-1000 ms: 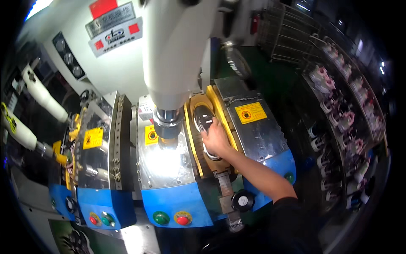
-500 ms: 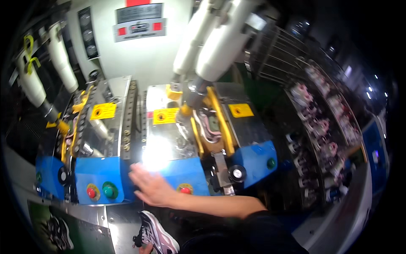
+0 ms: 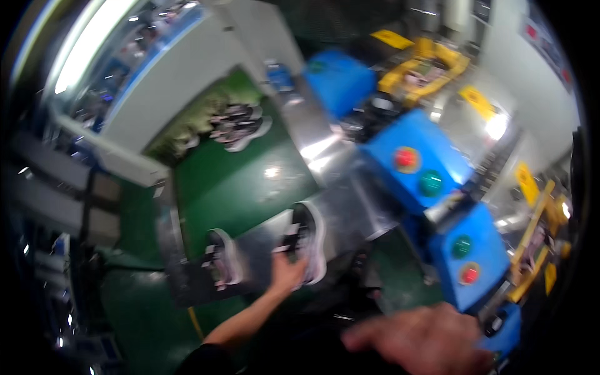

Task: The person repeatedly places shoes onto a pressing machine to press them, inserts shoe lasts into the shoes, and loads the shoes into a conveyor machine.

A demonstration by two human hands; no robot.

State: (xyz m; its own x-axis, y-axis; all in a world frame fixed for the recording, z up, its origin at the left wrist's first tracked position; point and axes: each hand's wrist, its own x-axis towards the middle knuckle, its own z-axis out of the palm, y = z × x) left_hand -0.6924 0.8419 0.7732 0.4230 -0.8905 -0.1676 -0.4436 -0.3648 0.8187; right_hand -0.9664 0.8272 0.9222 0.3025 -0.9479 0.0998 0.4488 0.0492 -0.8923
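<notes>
My left hand (image 3: pixel 287 273) is closed on a dark sneaker (image 3: pixel 312 240) with a pale sole, at the steel edge of a green-topped bench (image 3: pixel 250 181). Left of that hand, a second sneaker (image 3: pixel 225 259) of the same look rests on the steel edge. My right hand (image 3: pixel 425 337) is at the lower right, blurred by motion, near the blue machine panels. Whether its fingers are open or closed does not show.
Several dark sneakers (image 3: pixel 237 125) lie grouped at the bench's far side. On the right stand machines with a blue panel (image 3: pixel 415 156) and red and green buttons. A yellow clamp frame (image 3: pixel 462 65) holds a pinkish shoe. A grey wall panel (image 3: pixel 181 69) borders the bench.
My view has swung left from the machines to the green bench. The sneaker in my left hand is now at the bench edge. My right hand has left the machine front.
</notes>
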